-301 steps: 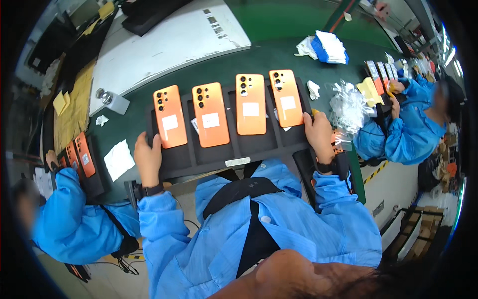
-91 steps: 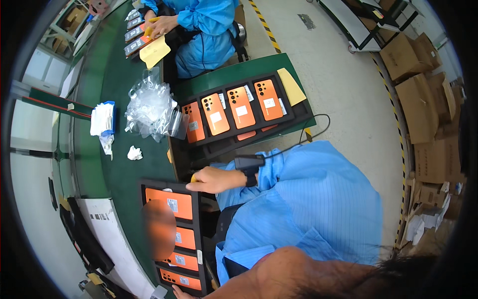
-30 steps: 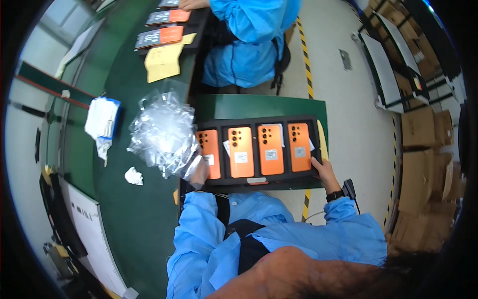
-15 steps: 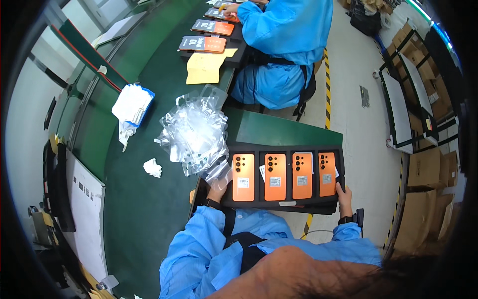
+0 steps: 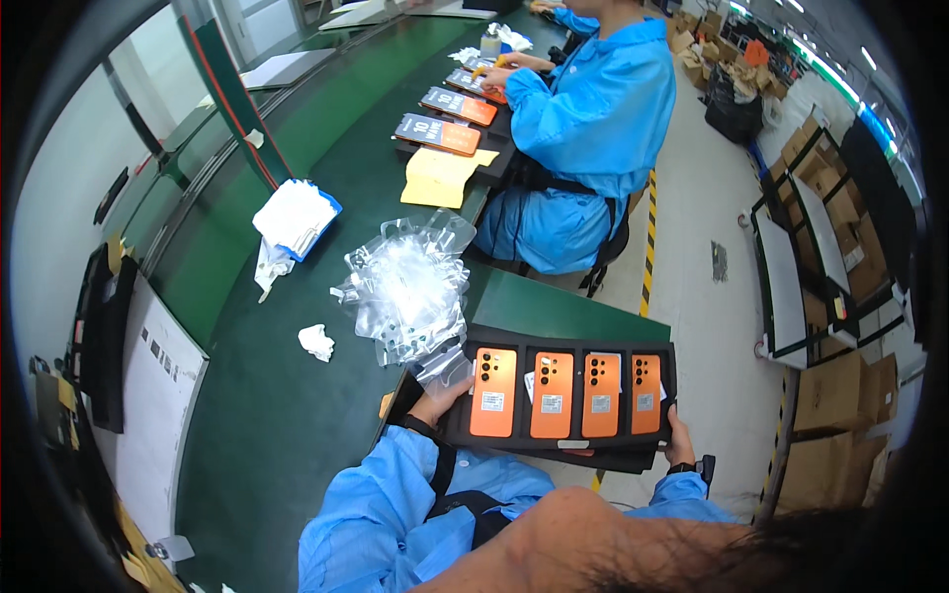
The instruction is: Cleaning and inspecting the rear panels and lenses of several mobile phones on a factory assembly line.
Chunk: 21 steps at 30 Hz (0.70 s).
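A black foam tray [image 5: 574, 444] is gripped at its two ends, my left hand [image 5: 438, 401] on the left side and my right hand [image 5: 680, 441] on the right. Several orange phones [image 5: 492, 394] lie in its slots with their camera backs up, each bearing a small white label. The edge of another dark tray [image 5: 633, 460] shows under it. My left fingers are partly hidden by the tray and by clear plastic film. Beside that hand, a heap of clear plastic films [image 5: 407, 292] lies on the green table [image 5: 267, 435].
Ahead, a co-worker in blue [image 5: 603, 109] sits handling phones [image 5: 438, 132] in a row. A yellow sheet [image 5: 445, 178], a blue box of white wipes [image 5: 297, 219] and a crumpled wipe [image 5: 316, 342] lie on the table. Cartons [image 5: 840, 395] and a wheeled rack [image 5: 791, 267] stand right.
The view has tilted up, so the tray and table things appear lower in the picture. Both my hands keep their hold on the tray. More of the co-worker shows.
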Each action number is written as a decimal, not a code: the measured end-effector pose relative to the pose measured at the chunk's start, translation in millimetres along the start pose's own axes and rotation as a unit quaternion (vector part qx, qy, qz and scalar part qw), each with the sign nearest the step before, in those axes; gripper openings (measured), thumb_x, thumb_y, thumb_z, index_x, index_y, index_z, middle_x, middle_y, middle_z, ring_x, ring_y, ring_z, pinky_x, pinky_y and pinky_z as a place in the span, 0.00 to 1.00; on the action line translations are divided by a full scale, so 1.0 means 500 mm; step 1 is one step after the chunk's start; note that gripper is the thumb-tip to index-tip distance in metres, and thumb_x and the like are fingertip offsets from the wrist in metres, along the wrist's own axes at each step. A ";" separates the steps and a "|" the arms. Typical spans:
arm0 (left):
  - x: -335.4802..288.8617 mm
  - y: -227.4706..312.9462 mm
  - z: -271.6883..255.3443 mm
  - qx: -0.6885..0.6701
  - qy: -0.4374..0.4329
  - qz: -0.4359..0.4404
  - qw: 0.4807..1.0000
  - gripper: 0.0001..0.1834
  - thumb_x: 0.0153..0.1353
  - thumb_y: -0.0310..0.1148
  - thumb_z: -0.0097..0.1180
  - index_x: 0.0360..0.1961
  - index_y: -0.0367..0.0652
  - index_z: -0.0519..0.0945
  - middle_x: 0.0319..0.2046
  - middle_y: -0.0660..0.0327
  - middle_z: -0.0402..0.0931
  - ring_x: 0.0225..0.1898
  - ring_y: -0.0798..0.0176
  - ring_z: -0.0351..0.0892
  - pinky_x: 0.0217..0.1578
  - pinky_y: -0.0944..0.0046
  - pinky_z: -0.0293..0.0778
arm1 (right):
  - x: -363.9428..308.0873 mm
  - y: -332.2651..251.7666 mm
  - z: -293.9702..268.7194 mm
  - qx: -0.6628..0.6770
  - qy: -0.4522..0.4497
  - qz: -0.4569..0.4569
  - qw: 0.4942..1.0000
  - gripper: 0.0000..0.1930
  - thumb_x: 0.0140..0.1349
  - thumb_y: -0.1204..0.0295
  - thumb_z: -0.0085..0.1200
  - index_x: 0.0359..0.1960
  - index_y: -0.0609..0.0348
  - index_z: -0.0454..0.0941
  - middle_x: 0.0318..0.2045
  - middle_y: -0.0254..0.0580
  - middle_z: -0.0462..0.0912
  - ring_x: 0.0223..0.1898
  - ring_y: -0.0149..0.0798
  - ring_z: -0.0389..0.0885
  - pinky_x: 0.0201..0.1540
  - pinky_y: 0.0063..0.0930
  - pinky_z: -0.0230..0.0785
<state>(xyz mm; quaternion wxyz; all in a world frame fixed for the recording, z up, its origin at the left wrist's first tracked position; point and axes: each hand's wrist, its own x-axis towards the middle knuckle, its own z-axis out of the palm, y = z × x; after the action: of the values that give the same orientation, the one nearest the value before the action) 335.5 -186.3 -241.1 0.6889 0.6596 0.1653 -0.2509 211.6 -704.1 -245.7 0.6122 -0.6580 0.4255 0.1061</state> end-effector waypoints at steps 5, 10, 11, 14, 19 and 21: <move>-0.021 -0.011 -0.009 -0.165 -0.065 -0.076 0.981 0.28 0.60 0.47 0.65 0.54 0.37 0.78 0.40 0.53 0.85 0.38 0.59 0.88 0.41 0.58 0.84 | 0.001 -0.025 -0.002 0.043 -0.025 0.030 0.998 0.30 0.62 0.46 0.57 0.58 0.52 0.76 0.53 0.43 0.82 0.58 0.49 0.74 0.54 0.67 0.57; -0.093 0.038 0.021 -0.167 -0.049 -0.088 0.981 0.29 0.58 0.43 0.66 0.55 0.35 0.76 0.43 0.53 0.84 0.41 0.59 0.87 0.40 0.59 0.85 | 0.035 0.023 -0.049 0.212 -0.028 -0.027 0.977 0.18 0.59 0.67 0.60 0.49 0.61 0.79 0.43 0.42 0.86 0.45 0.42 0.83 0.52 0.37 0.72; -0.108 0.051 0.035 -0.148 -0.045 -0.079 0.985 0.31 0.57 0.42 0.66 0.56 0.33 0.74 0.45 0.52 0.83 0.42 0.58 0.86 0.40 0.59 0.84 | 0.030 0.042 -0.071 0.229 -0.025 -0.050 0.972 0.17 0.59 0.68 0.60 0.49 0.61 0.79 0.43 0.43 0.86 0.44 0.43 0.84 0.52 0.37 0.73; -0.131 0.059 0.067 -0.135 -0.073 -0.043 0.987 0.36 0.57 0.41 0.65 0.60 0.29 0.69 0.51 0.47 0.79 0.45 0.58 0.85 0.43 0.59 0.83 | -0.033 0.059 -0.124 0.298 -0.043 -0.091 0.949 0.15 0.59 0.70 0.60 0.46 0.61 0.80 0.42 0.45 0.86 0.43 0.43 0.85 0.51 0.37 0.76; -0.209 0.125 0.147 -0.115 -0.171 0.007 0.978 0.36 0.58 0.42 0.65 0.61 0.29 0.68 0.51 0.47 0.78 0.46 0.58 0.84 0.48 0.62 0.80 | -0.172 0.011 -0.258 0.312 0.032 -0.151 0.937 0.21 0.57 0.64 0.63 0.48 0.64 0.79 0.45 0.46 0.85 0.45 0.45 0.84 0.52 0.39 0.77; -0.251 0.146 0.163 -0.140 -0.184 0.018 0.973 0.36 0.58 0.42 0.65 0.61 0.30 0.67 0.51 0.47 0.78 0.46 0.57 0.84 0.48 0.61 0.80 | -0.276 -0.084 -0.258 0.288 -0.001 -0.131 0.949 0.27 0.58 0.55 0.62 0.55 0.59 0.77 0.52 0.42 0.83 0.51 0.44 0.81 0.58 0.42 0.73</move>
<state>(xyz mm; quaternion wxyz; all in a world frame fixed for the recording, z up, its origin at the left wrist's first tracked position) 265.4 -250.8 -104.3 0.7975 0.5021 0.0571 -0.3295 106.4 -765.2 -94.9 0.7844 -0.5036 0.3476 -0.1012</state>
